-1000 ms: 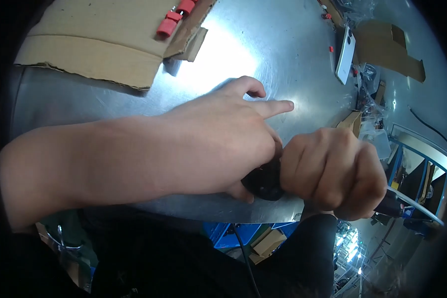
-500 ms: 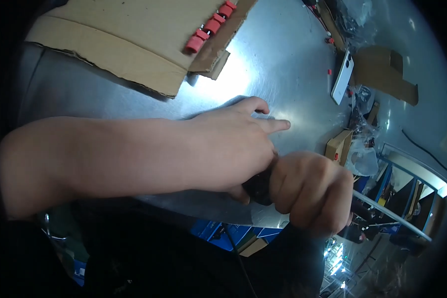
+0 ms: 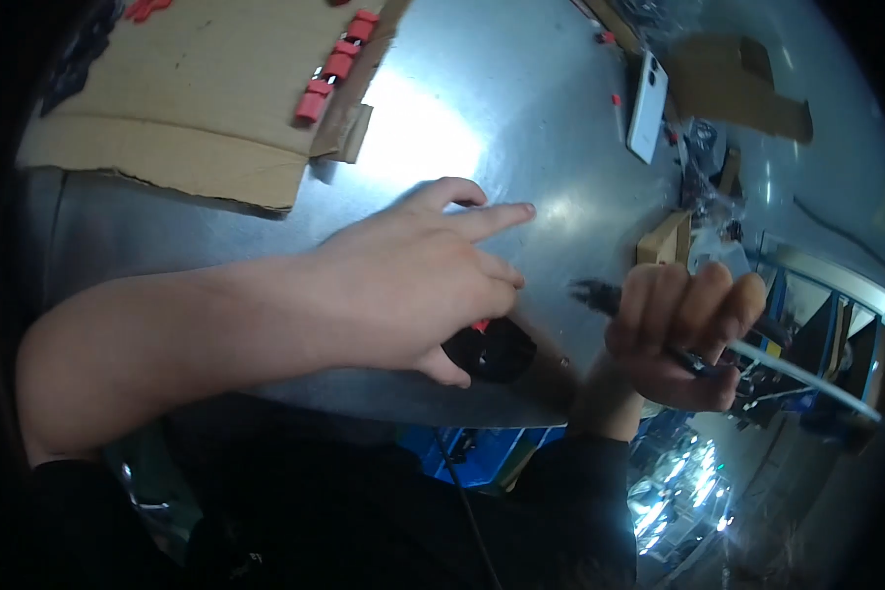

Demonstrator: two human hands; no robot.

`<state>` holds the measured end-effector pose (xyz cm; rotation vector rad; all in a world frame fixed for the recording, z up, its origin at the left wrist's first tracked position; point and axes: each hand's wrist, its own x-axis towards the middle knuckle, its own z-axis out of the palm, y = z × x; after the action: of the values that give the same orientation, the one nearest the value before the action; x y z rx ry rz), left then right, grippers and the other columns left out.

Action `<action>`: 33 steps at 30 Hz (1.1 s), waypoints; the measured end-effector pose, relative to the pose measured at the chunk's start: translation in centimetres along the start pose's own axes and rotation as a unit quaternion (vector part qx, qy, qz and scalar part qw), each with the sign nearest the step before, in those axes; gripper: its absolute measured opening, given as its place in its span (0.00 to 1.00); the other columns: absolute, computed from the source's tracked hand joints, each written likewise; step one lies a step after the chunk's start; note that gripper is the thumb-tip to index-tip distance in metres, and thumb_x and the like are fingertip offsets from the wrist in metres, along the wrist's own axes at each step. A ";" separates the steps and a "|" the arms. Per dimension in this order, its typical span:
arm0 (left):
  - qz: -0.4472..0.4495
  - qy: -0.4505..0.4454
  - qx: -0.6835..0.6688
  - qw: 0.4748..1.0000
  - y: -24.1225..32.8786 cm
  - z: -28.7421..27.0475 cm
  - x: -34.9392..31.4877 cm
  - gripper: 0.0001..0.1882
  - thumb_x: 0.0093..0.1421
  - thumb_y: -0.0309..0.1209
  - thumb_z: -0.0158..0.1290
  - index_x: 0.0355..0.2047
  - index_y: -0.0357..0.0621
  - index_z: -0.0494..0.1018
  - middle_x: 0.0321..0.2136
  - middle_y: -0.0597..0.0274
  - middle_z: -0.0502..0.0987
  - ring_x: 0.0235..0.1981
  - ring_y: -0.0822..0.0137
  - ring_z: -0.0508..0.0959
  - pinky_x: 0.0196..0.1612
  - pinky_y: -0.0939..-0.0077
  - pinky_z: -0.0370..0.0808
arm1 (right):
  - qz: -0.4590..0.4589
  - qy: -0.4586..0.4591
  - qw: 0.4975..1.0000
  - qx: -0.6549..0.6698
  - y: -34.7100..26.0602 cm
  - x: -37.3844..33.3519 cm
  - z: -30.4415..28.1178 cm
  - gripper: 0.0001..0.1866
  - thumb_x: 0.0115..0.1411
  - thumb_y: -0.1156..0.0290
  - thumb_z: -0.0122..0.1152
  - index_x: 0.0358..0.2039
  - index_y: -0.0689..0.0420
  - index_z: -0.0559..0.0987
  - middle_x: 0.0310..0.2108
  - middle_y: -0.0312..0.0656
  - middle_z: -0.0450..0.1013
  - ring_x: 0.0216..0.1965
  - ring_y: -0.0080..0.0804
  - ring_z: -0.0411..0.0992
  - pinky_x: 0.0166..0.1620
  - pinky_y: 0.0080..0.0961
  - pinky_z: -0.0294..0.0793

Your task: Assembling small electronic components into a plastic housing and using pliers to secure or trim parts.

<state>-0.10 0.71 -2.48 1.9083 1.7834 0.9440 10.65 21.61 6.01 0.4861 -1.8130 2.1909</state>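
My left hand (image 3: 438, 280) lies palm down low over the metal table (image 3: 403, 403), its index and middle fingers stretched out. Its thumb and lower fingers sit around a flat black rounded piece (image 3: 501, 352). A small red part (image 3: 480, 325) shows at the edge of that piece, under my fingers; the rest is hidden by the hand. To the right, my right hand (image 3: 683, 334) is closed in a raised grip around dark pliers (image 3: 595, 294). Their blurred tip points left, toward the black piece, and stands apart from it.
A cardboard sheet (image 3: 206, 88) at the far left carries a row of red clamp-like parts (image 3: 339, 64) and black items (image 3: 84, 59). On the right lie a white phone (image 3: 648, 108), cut cardboard (image 3: 742, 84), clear plastic bags and a small open box (image 3: 664, 239). Blue bins (image 3: 482, 457) stand below the near edge.
My right hand has lifted away from the black piece, turned knuckles up, and the pliers' tip now shows. My left hand stays at the piece. The whole view has shifted somewhat.
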 end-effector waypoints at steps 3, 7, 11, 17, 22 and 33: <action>0.021 0.059 0.003 0.998 0.0 0.0 -0.1 0.25 0.51 0.47 0.71 0.45 0.48 0.80 0.57 0.60 0.77 0.71 0.53 0.61 0.71 0.50 0.56 | 0.073 0.095 0.954 -0.276 -1.1 -2.9 1.3 0.25 0.59 0.49 0.68 0.45 0.51 0.68 0.35 0.39 0.70 0.32 0.28 0.69 0.34 0.25 0.70; -0.004 0.084 -0.081 0.993 0.4 -1.7 0.2 0.29 0.50 0.46 0.71 0.46 0.42 0.77 0.42 0.54 0.78 0.54 0.54 0.75 0.61 0.55 0.68 | 0.000 -0.059 0.892 -0.448 0.5 -4.5 0.4 0.37 0.44 0.58 0.86 0.44 0.57 0.69 0.53 0.57 0.74 0.51 0.47 0.76 0.51 0.38 0.77; 0.000 0.083 -0.213 0.974 0.2 -2.3 0.0 0.32 0.50 0.39 0.74 0.51 0.41 0.73 0.43 0.55 0.78 0.48 0.57 0.80 0.53 0.64 0.75 | -0.033 -0.046 0.895 -0.442 2.5 -5.5 1.4 0.34 0.45 0.59 0.86 0.43 0.56 0.69 0.53 0.57 0.75 0.48 0.47 0.79 0.44 0.34 0.81; 0.029 0.172 -0.352 0.920 2.8 -1.8 0.0 0.40 0.50 0.32 0.76 0.59 0.42 0.66 0.51 0.59 0.75 0.53 0.65 0.78 0.60 0.66 0.74 | -0.117 -0.029 0.875 -0.468 1.3 -7.3 2.1 0.30 0.48 0.62 0.84 0.42 0.59 0.72 0.47 0.57 0.78 0.39 0.49 0.82 0.39 0.33 0.82; 0.010 0.158 -0.338 0.928 3.3 -2.0 -0.9 0.25 0.57 0.18 0.63 0.55 0.34 0.71 0.48 0.57 0.79 0.51 0.66 0.81 0.58 0.69 0.76 | -0.126 -0.022 0.903 -0.409 0.9 -7.8 2.4 0.29 0.49 0.63 0.83 0.42 0.59 0.72 0.44 0.57 0.79 0.39 0.49 0.82 0.40 0.33 0.82; 0.028 0.148 -0.259 0.954 3.5 -2.4 -0.2 0.11 0.62 0.23 0.61 0.45 0.34 0.78 0.35 0.58 0.81 0.38 0.69 0.81 0.43 0.74 0.76 | -0.125 -0.052 0.909 -0.393 0.4 -7.5 2.1 0.31 0.48 0.60 0.84 0.42 0.55 0.69 0.47 0.55 0.79 0.40 0.47 0.83 0.38 0.31 0.83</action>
<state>0.82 -0.41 1.48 1.5438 1.4294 1.6037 17.56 19.58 2.91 0.5967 -2.3178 1.1340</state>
